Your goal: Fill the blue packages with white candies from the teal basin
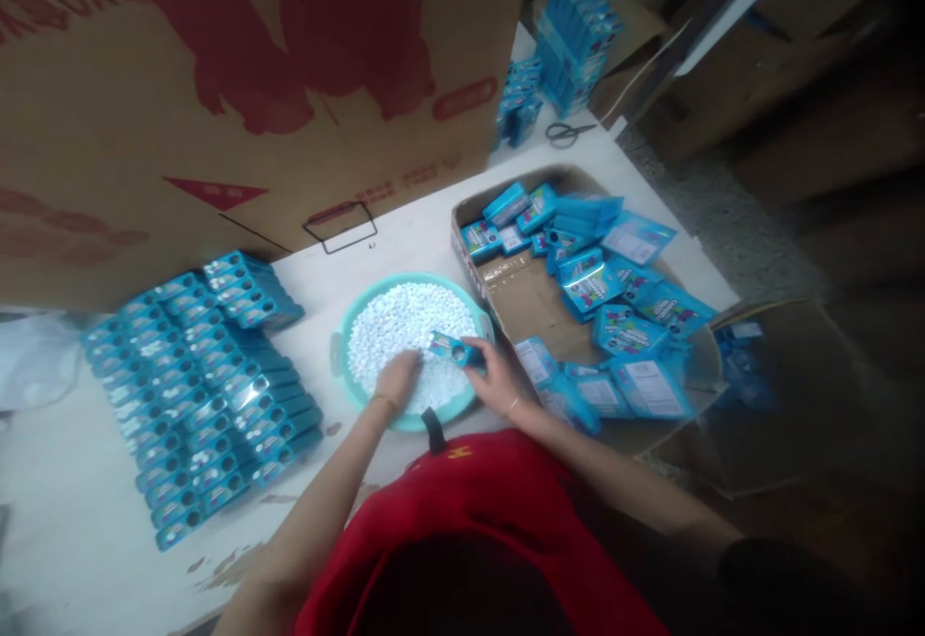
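A round turquoise basin (337,355) full of small white pieces (405,313) stands in front of me. My left hand (399,376) reaches into the white pieces; its fingertips are hidden among them. Over the basin's right part, my right hand (494,376) grips one end of a small blue box (449,348), its fingers closed around that end. The box lies nearly level, with a round dark opening on it, just right of my left hand.
Rows of blue boxes (217,395) stand at the left. An open carton (516,304) of blue packets is at the right. A large cardboard box (289,164) rises behind. Scissors (564,134) and stacked blue packs (578,34) are at the back right.
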Demonstrator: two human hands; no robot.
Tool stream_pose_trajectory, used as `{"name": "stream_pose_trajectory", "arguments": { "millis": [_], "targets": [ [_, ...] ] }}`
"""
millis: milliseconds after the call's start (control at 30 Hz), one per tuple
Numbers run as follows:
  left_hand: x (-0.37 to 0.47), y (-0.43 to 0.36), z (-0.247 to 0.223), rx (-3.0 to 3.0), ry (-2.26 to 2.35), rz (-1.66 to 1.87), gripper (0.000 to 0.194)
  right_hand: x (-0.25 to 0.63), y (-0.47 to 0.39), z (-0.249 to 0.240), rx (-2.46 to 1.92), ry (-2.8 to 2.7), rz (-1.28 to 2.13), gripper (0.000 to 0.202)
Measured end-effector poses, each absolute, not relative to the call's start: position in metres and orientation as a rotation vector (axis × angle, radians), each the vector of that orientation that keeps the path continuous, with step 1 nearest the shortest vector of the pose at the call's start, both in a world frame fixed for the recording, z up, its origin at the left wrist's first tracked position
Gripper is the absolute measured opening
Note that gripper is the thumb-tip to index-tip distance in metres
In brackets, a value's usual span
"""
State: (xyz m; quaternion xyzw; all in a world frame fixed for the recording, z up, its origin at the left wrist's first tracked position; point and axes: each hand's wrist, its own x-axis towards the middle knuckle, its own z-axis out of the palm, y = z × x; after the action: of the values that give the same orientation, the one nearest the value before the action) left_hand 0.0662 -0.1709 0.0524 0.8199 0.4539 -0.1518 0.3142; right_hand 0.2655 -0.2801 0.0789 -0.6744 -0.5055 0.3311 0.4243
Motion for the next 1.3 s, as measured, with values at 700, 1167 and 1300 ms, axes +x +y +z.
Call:
{"name": "stream_pose_trajectory", "arguments": {
  "millis": [700,1167,1300],
  "targets": [
    [0.036,-0.13,0.189,2.253,0.85,-0.048,0.023,0.264,-0.277,0.078,-1.753,-1.228,0.797,0.036],
    [0.095,-0.154,0.279,2.696,0.871,-0.502,0.019,0.252,-0.278,0.074,-1.516,-1.224,0.942,0.036],
    [0.068,-0.137,0.24,2.373,0.913,0.007,0.046,0.247,-0.28,0.076,-1.476,-1.136,1.037,0.036]
  ]
}}
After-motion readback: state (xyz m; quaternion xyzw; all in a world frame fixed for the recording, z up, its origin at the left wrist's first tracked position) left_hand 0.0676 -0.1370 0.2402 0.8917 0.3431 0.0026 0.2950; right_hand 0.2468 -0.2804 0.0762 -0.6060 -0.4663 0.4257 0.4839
